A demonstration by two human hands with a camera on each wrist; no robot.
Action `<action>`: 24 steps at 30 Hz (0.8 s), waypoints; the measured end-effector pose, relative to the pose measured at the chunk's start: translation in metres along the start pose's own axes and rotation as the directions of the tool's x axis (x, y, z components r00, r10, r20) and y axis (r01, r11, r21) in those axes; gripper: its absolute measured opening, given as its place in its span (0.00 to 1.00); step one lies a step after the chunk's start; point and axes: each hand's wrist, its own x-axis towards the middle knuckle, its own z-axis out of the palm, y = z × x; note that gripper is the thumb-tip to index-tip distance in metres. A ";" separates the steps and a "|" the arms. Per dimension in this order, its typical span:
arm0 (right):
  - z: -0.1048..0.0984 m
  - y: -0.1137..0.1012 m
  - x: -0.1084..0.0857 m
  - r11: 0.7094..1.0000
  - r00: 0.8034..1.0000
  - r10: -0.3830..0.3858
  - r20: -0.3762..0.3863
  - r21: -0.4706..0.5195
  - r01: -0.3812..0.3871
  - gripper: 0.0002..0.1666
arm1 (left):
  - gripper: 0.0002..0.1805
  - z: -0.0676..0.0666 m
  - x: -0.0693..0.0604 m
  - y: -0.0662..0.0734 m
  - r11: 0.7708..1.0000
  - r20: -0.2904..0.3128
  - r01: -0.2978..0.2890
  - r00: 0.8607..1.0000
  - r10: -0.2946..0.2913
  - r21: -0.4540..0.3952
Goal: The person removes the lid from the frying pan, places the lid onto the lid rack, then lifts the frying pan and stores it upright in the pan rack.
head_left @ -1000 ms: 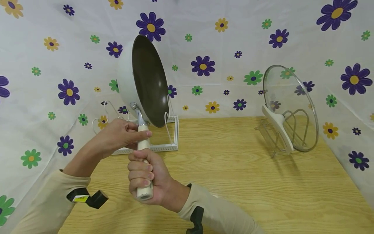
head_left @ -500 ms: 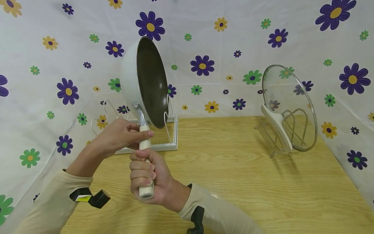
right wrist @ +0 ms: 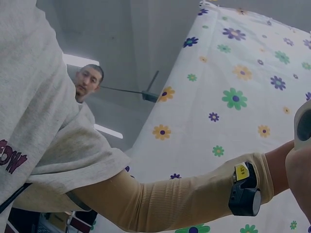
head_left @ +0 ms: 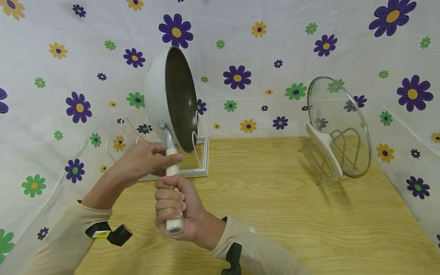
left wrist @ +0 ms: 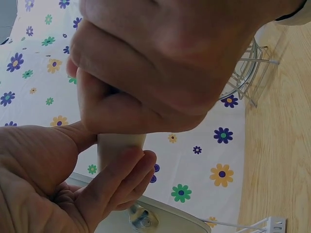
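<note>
A white frying pan [head_left: 180, 103] with a dark inside stands on edge, its cream handle [head_left: 172, 168] pointing down at me. Its lower rim is at the white wire rack [head_left: 197, 173]; whether the rack bears its weight I cannot tell. My left hand [head_left: 139, 162] pinches the handle just below the metal neck, thumb in front. Lower down, my right hand [head_left: 178, 208] grips the handle with its fingers wrapped round. Both hands show in the left wrist view, where the right hand [left wrist: 146, 68] covers much of the handle. The handle's end [right wrist: 305, 124] peeks into the right wrist view.
At the right a glass lid [head_left: 350, 114] with a cream grip leans in a wire stand [head_left: 321, 168]. Both stand on the wood-grain table [head_left: 275, 214]. A flower-print sheet [head_left: 220, 23] hangs behind and at the sides. A person [right wrist: 87, 111] is in the background.
Both hands and the pan have shifted slightly right. The pan has sunk a little and turned, so its dark inside looks narrower. Both holds on the handle are unchanged.
</note>
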 end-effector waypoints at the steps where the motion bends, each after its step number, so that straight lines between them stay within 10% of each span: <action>1: 0.000 0.000 0.000 1.000 1.000 0.001 0.002 0.001 -0.001 0.20 | 0.26 0.000 0.000 0.000 1.000 -0.011 -0.001 1.000 0.001 0.019; 24: -0.008 -0.004 -0.009 0.999 1.000 0.001 0.015 0.050 -0.001 0.20 | 0.23 0.016 0.007 -0.005 0.996 0.011 0.002 1.000 -0.001 -0.092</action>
